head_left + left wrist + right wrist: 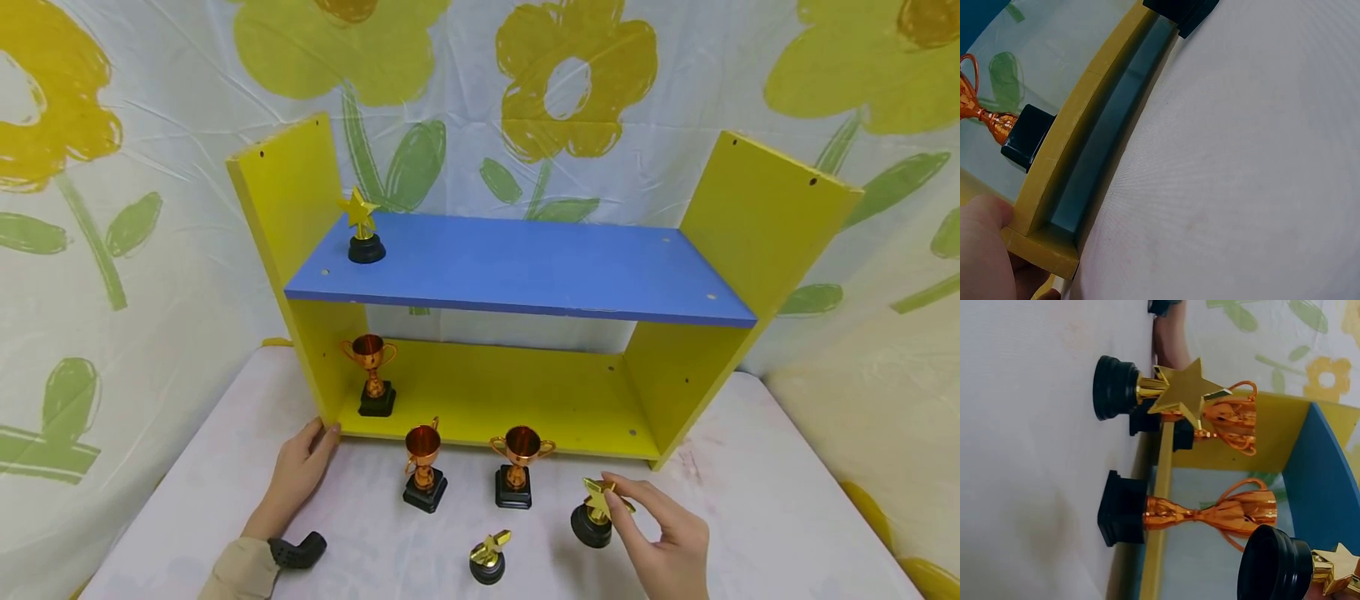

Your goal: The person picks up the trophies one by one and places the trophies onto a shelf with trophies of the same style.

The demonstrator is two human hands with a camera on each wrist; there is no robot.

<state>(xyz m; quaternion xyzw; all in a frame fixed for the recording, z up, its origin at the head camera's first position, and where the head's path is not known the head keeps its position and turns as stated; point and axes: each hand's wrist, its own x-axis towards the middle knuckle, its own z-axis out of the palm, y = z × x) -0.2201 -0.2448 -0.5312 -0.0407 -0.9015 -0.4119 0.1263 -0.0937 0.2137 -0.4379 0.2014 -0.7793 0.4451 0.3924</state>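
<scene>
My right hand (663, 533) pinches a gold star trophy (597, 504) by its star, between thumb and fingers. Its round black base tilts above the table; in the right wrist view this trophy (1275, 565) is at the lower right. My left hand (296, 471) grips the lower left front corner of the yellow and blue shelf (480, 427), thumb (988, 215) on one side and fingers partly hidden behind the panel. Between the hands, two bronze cup trophies (424, 487) (514, 487) and another gold star trophy (488, 562) stand on the table.
On the blue upper board a gold star trophy (365, 248) stands at the left. Below it, a bronze cup trophy (377, 398) stands on the yellow lower board, near the left panel. A flower-patterned cloth (465, 75) hangs behind the shelf.
</scene>
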